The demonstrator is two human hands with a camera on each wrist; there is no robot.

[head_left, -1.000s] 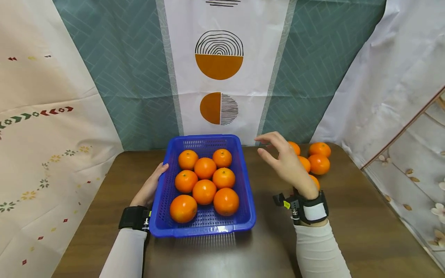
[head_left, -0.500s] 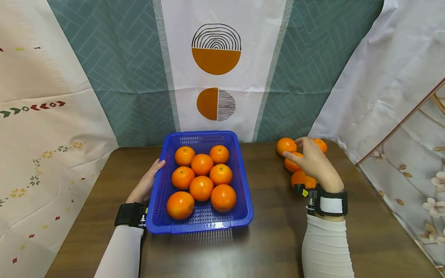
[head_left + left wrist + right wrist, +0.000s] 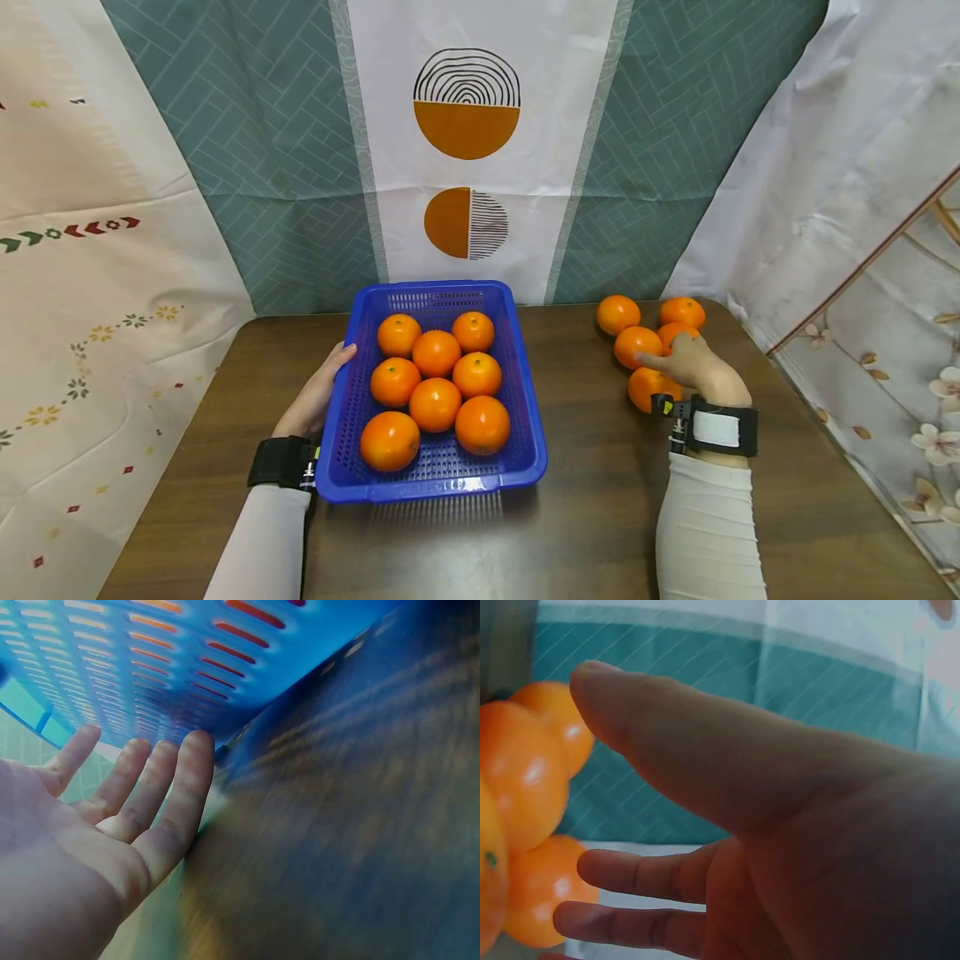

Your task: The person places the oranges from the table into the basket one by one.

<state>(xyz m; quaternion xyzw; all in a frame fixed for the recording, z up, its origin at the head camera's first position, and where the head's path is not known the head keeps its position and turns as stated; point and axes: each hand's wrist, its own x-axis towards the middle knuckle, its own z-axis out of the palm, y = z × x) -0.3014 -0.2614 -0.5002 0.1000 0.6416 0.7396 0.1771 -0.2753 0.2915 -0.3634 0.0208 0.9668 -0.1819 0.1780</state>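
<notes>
A blue plastic basket [image 3: 480, 483] holding several oranges [image 3: 436, 405] stands on the table in the head view. At its left side is my left hand [image 3: 318, 396]. In the left wrist view that hand's extended fingers [image 3: 176, 799] lie against the slotted basket wall [image 3: 82, 652]. My right hand [image 3: 693, 367] is over a loose group of oranges [image 3: 637, 347] at the right. Its thumb and fingers are spread in the right wrist view, the fingertips overlapping one orange [image 3: 540, 892]; contact cannot be told. From the head, the hand partly hides an orange [image 3: 677, 333].
A brown wooden table [image 3: 577, 442] carries everything. Patterned cloth [image 3: 300, 250] hangs right behind its back edge, and more cloth hangs along the left and right sides. Other loose oranges lie close around my right hand, including one [image 3: 682, 312] at the back.
My right hand has moved rightward from between the basket and the loose oranges, then lower among them. The head view has shifted slightly. My left hand stays at the basket.
</notes>
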